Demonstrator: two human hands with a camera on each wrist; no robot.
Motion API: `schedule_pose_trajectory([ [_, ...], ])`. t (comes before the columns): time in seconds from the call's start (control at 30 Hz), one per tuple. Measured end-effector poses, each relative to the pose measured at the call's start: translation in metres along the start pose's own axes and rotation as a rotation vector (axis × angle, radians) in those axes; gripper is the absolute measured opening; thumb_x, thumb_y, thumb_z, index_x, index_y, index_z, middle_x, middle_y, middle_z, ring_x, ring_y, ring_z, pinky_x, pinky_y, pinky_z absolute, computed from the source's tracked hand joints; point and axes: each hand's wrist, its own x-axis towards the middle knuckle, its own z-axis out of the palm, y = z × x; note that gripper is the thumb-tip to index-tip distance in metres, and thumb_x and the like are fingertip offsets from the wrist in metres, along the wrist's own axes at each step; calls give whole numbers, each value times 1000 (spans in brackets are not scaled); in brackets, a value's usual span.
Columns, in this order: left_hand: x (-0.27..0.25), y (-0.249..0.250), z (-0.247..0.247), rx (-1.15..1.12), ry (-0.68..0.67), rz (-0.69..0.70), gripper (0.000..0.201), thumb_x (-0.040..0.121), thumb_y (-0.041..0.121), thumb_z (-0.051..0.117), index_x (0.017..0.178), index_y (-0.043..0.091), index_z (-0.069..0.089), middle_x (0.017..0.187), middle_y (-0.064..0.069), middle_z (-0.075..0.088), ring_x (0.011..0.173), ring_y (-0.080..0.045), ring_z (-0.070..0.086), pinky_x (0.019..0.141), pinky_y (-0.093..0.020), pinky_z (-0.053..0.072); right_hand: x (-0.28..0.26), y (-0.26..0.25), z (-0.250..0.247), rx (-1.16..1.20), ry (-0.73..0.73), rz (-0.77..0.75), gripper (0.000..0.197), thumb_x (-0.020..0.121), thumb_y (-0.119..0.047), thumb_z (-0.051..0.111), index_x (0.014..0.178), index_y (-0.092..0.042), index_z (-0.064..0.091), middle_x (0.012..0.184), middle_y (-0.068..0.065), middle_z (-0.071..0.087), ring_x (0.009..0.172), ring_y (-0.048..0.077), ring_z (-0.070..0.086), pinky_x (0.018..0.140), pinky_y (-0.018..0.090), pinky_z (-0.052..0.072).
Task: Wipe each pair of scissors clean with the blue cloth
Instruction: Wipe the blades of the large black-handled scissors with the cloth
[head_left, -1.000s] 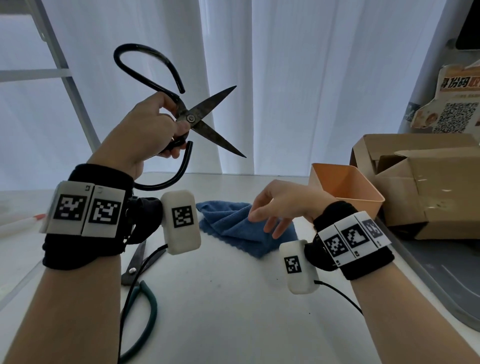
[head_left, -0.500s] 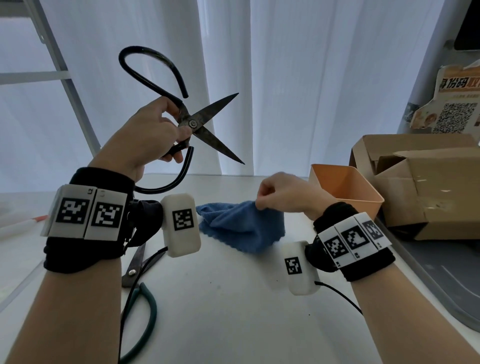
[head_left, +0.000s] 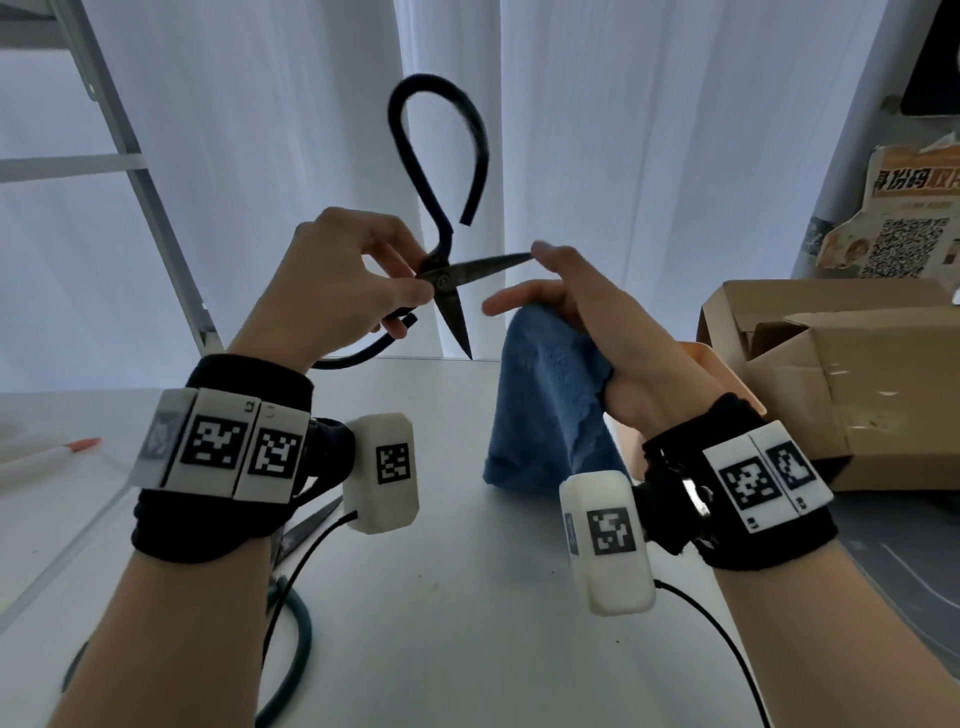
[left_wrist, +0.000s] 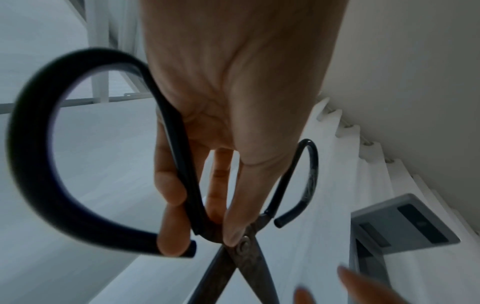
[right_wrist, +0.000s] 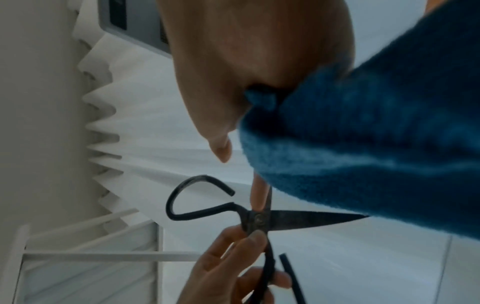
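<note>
1. Left hand (head_left: 337, 291) raised above the bench (head_left: 467, 597), back toward the head camera; thumb and fingers pinch the black scissors (head_left: 447, 275) at the pivot and lower handle.
2. Scissors: blades spread apart, dull dark metal, one pointing right, one down; large open-ended loop handles, upper loop standing upright.
3. Right hand (head_left: 597, 332) raised, fingers mostly extended; one fingertip at the tip of the right-pointing blade.
4. Blue cloth (head_left: 550, 405), fuzzy and soft, gripped between the right thumb and palm, hanging in folds toward the bench.
5. Green-handled scissors (head_left: 296, 613) lie near the bench's left edge.
</note>
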Motion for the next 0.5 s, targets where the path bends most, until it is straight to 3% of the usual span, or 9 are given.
schedule_pose_trajectory([
  [0.07,0,2,5,27,0,23,12,80,11,80,84,20,72,83,4,74,55,-13,72,50,-12,48,-3,-2,0,57,-103,21,69,94,-69,37,96,-16,81,79,-5,73,84,9,62,92,29,46],
  [0.13,-1,3,8,65,-1,43,13,78,13,81,81,23,73,80,7,74,56,-10,71,50,-13,48,-3,-4,-1,132,-195,29,79,95,-72,28,104,-12,79,91,3,76,79,8,65,91,29,46],
  [0.17,-1,3,9,89,0,50,14,77,15,82,79,26,74,77,10,73,57,-7,71,51,-16,47,-3,-5,-2,169,-233,34,82,95,-71,26,108,-10,78,95,8,76,75,8,66,87,28,47],
  [0.23,-1,4,11,135,10,59,17,74,17,83,76,31,74,71,15,71,61,-5,70,58,-24,47,-4,-7,-1,234,-278,53,82,96,-70,26,111,-7,76,87,9,75,65,9,64,74,26,50],
  [0.3,-1,3,12,156,27,68,17,71,18,83,75,32,75,73,16,71,70,-9,69,66,-35,53,-6,-9,-1,305,-297,90,75,96,-66,35,102,-6,79,81,8,74,60,11,65,65,24,54],
  [0.37,0,2,13,152,52,89,19,70,16,82,77,32,75,80,14,71,75,-11,68,75,-39,57,-7,-9,1,318,-316,117,60,96,-57,47,93,-8,81,80,6,74,63,13,67,64,21,56],
  [0.5,4,-1,15,160,73,77,24,69,12,81,84,30,73,86,11,69,78,-9,67,78,-38,57,-5,-3,5,133,-263,47,32,96,-32,61,110,-7,75,82,2,69,71,12,64,67,22,56],
])
